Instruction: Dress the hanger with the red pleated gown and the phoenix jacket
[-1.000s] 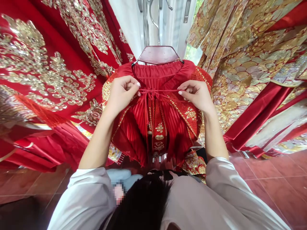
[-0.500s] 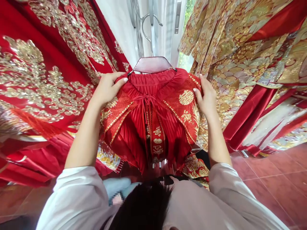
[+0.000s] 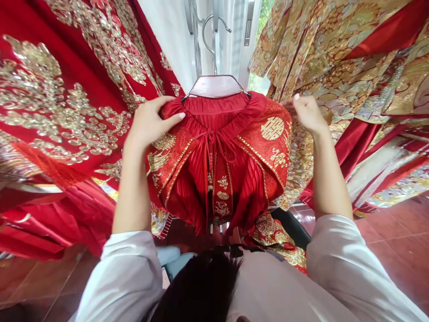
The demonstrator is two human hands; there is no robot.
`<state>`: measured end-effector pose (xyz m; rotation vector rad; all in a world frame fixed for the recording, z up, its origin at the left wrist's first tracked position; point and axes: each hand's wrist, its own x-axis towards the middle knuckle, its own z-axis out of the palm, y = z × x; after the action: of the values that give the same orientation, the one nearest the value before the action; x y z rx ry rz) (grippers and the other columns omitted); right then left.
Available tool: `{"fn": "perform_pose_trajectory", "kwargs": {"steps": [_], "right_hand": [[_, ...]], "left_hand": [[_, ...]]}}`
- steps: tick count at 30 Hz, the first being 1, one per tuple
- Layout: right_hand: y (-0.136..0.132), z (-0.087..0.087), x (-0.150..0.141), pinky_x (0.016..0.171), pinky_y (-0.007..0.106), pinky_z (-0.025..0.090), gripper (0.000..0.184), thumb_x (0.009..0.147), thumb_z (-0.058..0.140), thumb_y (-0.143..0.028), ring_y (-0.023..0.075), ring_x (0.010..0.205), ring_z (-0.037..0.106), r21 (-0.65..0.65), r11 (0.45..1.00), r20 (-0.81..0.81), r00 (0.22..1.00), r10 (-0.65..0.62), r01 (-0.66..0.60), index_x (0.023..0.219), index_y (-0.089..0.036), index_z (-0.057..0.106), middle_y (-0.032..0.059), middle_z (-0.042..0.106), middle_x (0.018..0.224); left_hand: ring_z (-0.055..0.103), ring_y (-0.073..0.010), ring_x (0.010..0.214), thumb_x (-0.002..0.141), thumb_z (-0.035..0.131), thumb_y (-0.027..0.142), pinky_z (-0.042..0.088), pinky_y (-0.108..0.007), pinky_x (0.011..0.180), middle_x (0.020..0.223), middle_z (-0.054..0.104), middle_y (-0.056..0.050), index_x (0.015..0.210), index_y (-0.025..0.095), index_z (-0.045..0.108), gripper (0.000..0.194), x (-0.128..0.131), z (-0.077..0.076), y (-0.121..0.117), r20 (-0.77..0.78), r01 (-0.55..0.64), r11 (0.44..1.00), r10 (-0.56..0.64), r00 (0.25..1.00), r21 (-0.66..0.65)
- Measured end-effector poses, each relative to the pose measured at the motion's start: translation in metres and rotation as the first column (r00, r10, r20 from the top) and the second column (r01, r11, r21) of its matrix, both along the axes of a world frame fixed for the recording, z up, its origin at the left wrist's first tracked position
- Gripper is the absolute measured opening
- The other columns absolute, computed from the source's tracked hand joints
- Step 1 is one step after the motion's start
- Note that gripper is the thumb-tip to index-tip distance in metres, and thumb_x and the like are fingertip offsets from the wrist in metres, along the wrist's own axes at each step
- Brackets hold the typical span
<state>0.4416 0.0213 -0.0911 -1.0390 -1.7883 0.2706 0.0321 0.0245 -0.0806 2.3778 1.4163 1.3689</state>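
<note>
A red garment (image 3: 248, 134) with gold embroidery, beaded edges and a tied cord at its gathered neck hangs from a hanger (image 3: 216, 86) with a metal hook. Pleated red cloth shows under its front panels. My left hand (image 3: 152, 118) grips the garment's left shoulder, thumb on top and the other fingers partly hidden behind. My right hand (image 3: 308, 112) is beside the opposite shoulder, thumb raised off the cloth and fingers partly blurred. Whether those fingertips still touch the shoulder edge, I cannot tell.
Red gowns with gold sequins (image 3: 83, 107) hang close on the left. Gold patterned garments (image 3: 321, 58) hang on the right. Behind the hanger are a metal upright and a door frame (image 3: 248, 31). Below lies red-and-gold brocade (image 3: 275, 232) over a tiled floor (image 3: 395, 237).
My right hand has come off the garment's front and moved right and up. The garment and hanger have shifted slightly right. My left hand keeps its grip.
</note>
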Motion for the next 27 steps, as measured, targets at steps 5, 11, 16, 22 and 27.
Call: {"fn": "perform_pose_trajectory", "kwargs": {"steps": [5, 11, 16, 22, 27], "right_hand": [[0.004, 0.023, -0.047, 0.085, 0.034, 0.046, 0.048, 0.076, 0.066, -0.06, 0.0196, 0.091, 0.061, 0.098, 0.993, 0.208, 0.977, 0.044, -0.066, 0.097, -0.017, 0.067, 0.0079, 0.068, 0.096], [0.032, 0.037, -0.07, 0.061, 0.03, 0.044, 0.051, 0.087, 0.044, -0.066, 0.0137, 0.06, 0.05, 0.044, 0.998, 0.019, 0.999, -0.047, 0.046, 0.067, -0.02, 0.054, 0.0036, 0.058, 0.06], [0.007, 0.033, -0.076, 0.072, 0.031, 0.044, 0.035, 0.072, 0.071, -0.055, 0.0183, 0.076, 0.054, 0.081, 0.993, 0.236, 0.97, 0.061, -0.082, 0.075, -0.022, 0.062, 0.0037, 0.064, 0.077], [0.017, 0.031, -0.079, 0.068, 0.032, 0.042, 0.032, 0.077, 0.067, -0.053, 0.0173, 0.072, 0.052, 0.081, 0.989, 0.095, 0.988, 0.118, -0.125, 0.073, -0.022, 0.064, 0.0031, 0.062, 0.072], [0.038, 0.043, -0.079, 0.047, 0.027, 0.029, 0.05, 0.061, 0.072, -0.069, 0.009, 0.049, 0.035, -0.116, 0.974, -0.057, 0.98, 0.191, -0.196, 0.06, -0.02, 0.059, -0.0004, 0.048, 0.053]], "left_hand": [[0.037, -0.005, 0.061, 0.09, 0.06, 0.023, 0.031, -0.015, 0.058, 0.064, 0.05, 0.008, 0.089, 0.011, 0.064, 0.013, -0.022, 0.027, 0.014, -0.166, 0.213, 0.958, -0.246, 0.955, -0.194], [0.017, -0.0078, 0.055, 0.094, 0.056, 0.033, 0.015, -0.024, 0.051, 0.047, 0.021, 0.005, 0.05, 0.018, 0.033, 0.051, -0.001, 0.028, 0.025, 0.009, 0.117, 0.981, -0.117, 0.993, -0.156], [0.018, -0.0078, 0.057, 0.095, 0.053, 0.034, 0.014, -0.025, 0.052, 0.051, 0.022, 0.004, 0.053, 0.016, 0.031, 0.05, 0.005, 0.021, 0.024, 0.139, 0.126, 0.977, -0.103, 0.985, -0.173], [0.014, -0.0056, 0.055, 0.094, 0.056, 0.037, 0.013, -0.023, 0.05, 0.052, 0.016, 0.004, 0.053, 0.016, 0.023, 0.056, 0.008, 0.023, 0.029, 0.275, 0.097, 0.993, -0.076, 0.958, -0.063], [0.033, -0.0053, 0.054, 0.1, 0.042, 0.043, 0.035, -0.022, 0.058, 0.051, 0.033, 0.004, 0.062, 0.014, 0.045, 0.048, 0.007, 0.031, 0.032, 0.228, 0.115, 0.912, -0.024, 0.973, -0.395]]}}
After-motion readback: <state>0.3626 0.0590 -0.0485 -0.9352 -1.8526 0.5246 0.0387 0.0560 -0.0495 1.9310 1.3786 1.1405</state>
